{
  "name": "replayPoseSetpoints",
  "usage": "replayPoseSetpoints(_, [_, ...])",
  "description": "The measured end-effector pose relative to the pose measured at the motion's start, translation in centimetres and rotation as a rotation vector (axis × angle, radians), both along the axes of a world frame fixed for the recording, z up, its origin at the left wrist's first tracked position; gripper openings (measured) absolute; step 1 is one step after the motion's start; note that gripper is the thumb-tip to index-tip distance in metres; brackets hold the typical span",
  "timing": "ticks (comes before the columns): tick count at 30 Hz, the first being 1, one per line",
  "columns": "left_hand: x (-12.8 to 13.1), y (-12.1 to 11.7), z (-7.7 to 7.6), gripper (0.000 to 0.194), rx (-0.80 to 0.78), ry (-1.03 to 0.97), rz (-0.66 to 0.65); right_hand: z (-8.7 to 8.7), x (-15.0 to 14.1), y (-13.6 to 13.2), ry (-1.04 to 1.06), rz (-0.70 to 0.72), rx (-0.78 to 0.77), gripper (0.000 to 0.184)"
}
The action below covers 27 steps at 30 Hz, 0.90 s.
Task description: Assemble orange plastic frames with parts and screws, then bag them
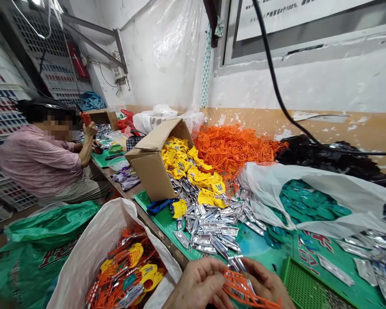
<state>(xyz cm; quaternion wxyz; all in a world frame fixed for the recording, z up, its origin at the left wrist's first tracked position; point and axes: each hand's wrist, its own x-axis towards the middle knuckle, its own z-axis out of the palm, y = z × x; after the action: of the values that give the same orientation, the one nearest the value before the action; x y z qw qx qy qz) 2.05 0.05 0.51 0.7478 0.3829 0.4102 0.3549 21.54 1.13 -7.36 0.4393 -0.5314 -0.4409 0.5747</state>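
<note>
My left hand pinches the left end of an orange plastic lattice frame at the bottom of the view. Curled around the other side of the same frame is my right hand. Something shiny and silver shows against the frame; how it is attached I cannot tell. Just beyond my fingers lies a heap of silver plated pieces. Yellow plastic parts spill over that heap from a cardboard box on its side. To the right of my right hand is a green mesh basket.
An open white sack at left holds mixed orange, yellow and silver parts. Orange frames are piled by the wall. Teal pieces lie in a white bag. A co-worker sits at far left. A black cable hangs in front.
</note>
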Motion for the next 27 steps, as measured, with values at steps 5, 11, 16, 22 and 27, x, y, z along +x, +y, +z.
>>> replayPoseSetpoints(5, [0.2, 0.1, 0.1, 0.044, -0.045, 0.017, -0.13, -0.9, 0.5, 0.2, -0.196, 0.031, 0.076, 0.037])
replayPoseSetpoints(11, [-0.3, 0.1, 0.1, 0.04, -0.017, 0.058, -0.15, 1.0, -0.5, -0.2, -0.406, 0.116, 0.169, 0.024])
replayPoseSetpoints(16, [-0.8, 0.2, -0.4, 0.049, -0.056, 0.007, -0.163, 2.0, -1.0, -0.4, -0.64, 0.177, 0.227, 0.025])
replayPoseSetpoints(22, [-1.3, 0.7, 0.0, 0.047, -0.061, -0.001, -0.059, 3.5, 1.2, -0.2, -0.828, 0.062, 0.363, 0.022])
replayPoseSetpoints(27, [-0.8, 1.5, 0.3, 0.047, -0.054, -0.03, 0.044, 6.8, 5.0, 5.8, -1.135, 0.016, 0.368, 0.022])
